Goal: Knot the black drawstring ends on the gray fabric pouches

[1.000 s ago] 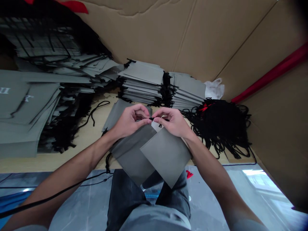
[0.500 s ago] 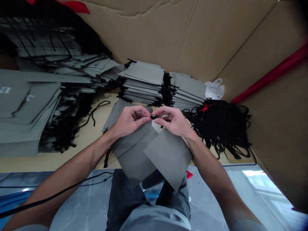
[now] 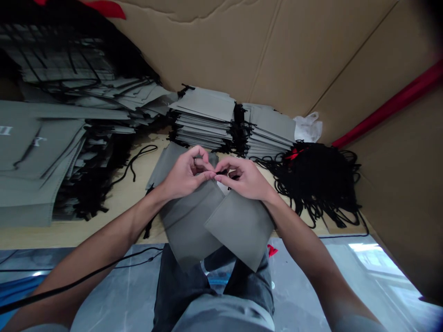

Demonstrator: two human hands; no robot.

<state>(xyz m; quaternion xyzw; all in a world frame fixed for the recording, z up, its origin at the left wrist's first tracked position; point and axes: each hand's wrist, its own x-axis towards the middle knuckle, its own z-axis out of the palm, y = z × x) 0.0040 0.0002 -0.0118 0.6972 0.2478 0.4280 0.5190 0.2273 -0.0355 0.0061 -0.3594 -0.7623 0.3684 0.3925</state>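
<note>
Black cord heap (image 3: 321,182): 1, strands uncountable. Left of heap: left grip (image 3: 183,175) plus right grip (image 3: 247,180), 2; hanging grey panels (image 3: 240,228), 2. Behind and left of heap: neat grey stacks (image 3: 204,123), 2, pieces uncountable. Directly behind heap: white bag (image 3: 308,127), 1. Lower left of heap: red scrap (image 3: 272,251), 1.

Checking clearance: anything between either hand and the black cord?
Nothing visible: the left hand and right hand have fingertips right at the cord. The grey pieces show below the hands; the stacks lie beyond.
</note>
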